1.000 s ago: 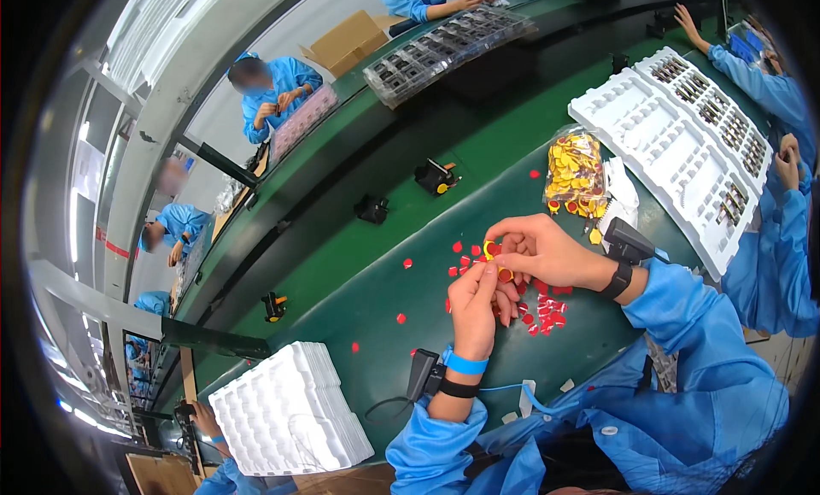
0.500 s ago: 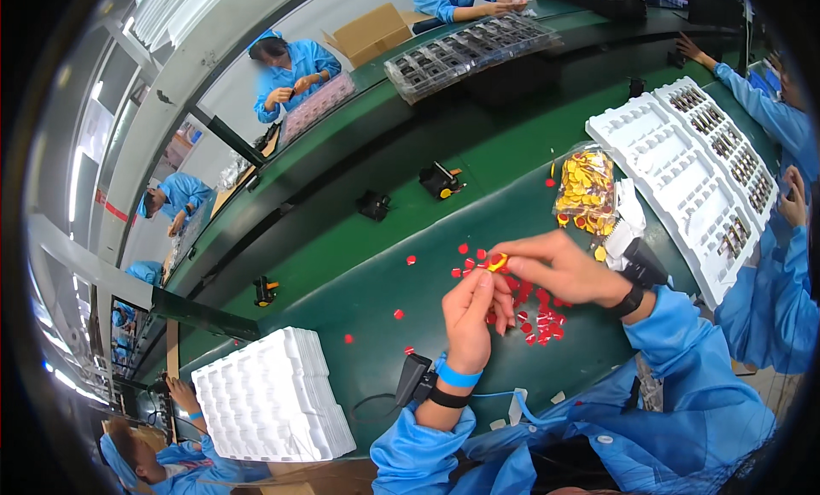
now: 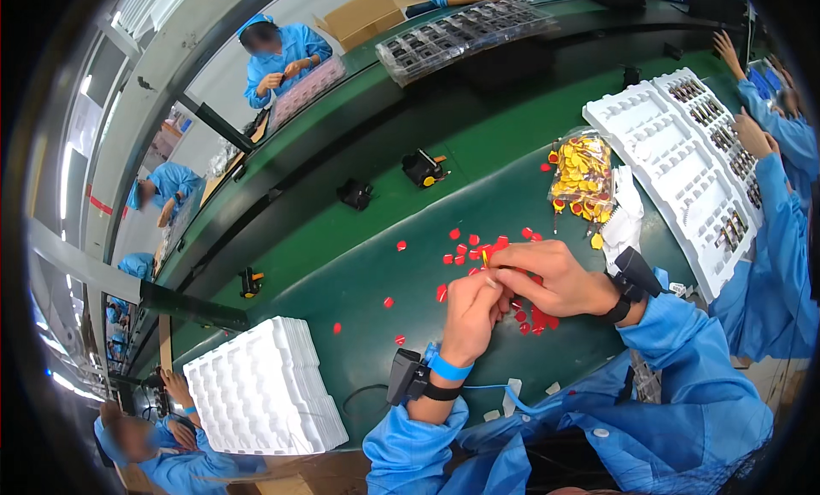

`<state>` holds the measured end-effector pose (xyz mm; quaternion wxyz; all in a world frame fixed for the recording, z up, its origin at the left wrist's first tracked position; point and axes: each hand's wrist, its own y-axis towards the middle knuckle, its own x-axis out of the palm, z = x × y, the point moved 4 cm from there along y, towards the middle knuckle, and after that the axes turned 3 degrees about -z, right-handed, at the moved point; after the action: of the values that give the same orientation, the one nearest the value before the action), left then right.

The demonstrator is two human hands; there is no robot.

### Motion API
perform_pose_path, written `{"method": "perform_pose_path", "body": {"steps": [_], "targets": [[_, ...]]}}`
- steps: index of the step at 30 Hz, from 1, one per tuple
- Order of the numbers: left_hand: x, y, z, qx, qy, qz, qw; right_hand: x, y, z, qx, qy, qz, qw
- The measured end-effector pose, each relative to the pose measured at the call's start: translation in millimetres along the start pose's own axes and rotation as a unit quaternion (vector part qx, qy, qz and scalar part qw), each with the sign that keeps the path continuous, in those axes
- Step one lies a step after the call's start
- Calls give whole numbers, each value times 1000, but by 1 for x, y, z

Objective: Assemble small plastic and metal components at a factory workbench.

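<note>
My left hand (image 3: pixel 471 311) and my right hand (image 3: pixel 548 277) meet over the green bench, fingertips pinched together. A small yellow piece (image 3: pixel 485 258) sticks up between them, seen nearly edge-on; the fingers hide most of it. Under and around my hands lie many small red discs, with a denser heap (image 3: pixel 540 322) partly beneath my right hand and loose ones such as a red disc (image 3: pixel 401 246) farther left. Beyond my right hand lies a clear plastic bag (image 3: pixel 582 166) of yellow pieces, some with red centres. A loose yellow piece (image 3: pixel 596 240) rests just in front of it.
A white moulded tray (image 3: pixel 636 145) with metal parts stands at the right, a co-worker's hand (image 3: pixel 756 136) over it. Stacked white trays (image 3: pixel 256 392) sit at the left. Black assemblies, including one with yellow (image 3: pixel 423 168), lie on the green conveyor (image 3: pixel 504 123). Co-workers sit along the far side.
My right hand has closed in against my left, and the yellow piece has turned from face-on to nearly edge-on. At the right, a co-worker's hand has moved over the white tray.
</note>
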<state>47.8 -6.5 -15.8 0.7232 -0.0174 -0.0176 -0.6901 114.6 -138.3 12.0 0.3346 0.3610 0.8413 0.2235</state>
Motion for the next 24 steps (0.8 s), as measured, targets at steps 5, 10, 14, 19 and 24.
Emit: {"method": "perform_pose_path", "body": {"steps": [5, 10, 14, 19, 24], "targets": [[-1, 1, 2, 46, 118, -49, 991, 4, -2, -2, -31, -9, -6, 999], [-21, 4, 12, 70, 182, 22, 981, -15, 4, 14, 74, -41, 57, 995], [-56, 1, 27, 73, 68, 195, 976, -14, 8, 43, 125, -116, -56, 984], [-63, 8, 12, 91, 82, 241, 963, 23, 42, 35, 86, -232, -209, 946], [-61, 11, 11, 117, 153, 251, 949, 59, 66, 59, 171, -297, -240, 908]]}}
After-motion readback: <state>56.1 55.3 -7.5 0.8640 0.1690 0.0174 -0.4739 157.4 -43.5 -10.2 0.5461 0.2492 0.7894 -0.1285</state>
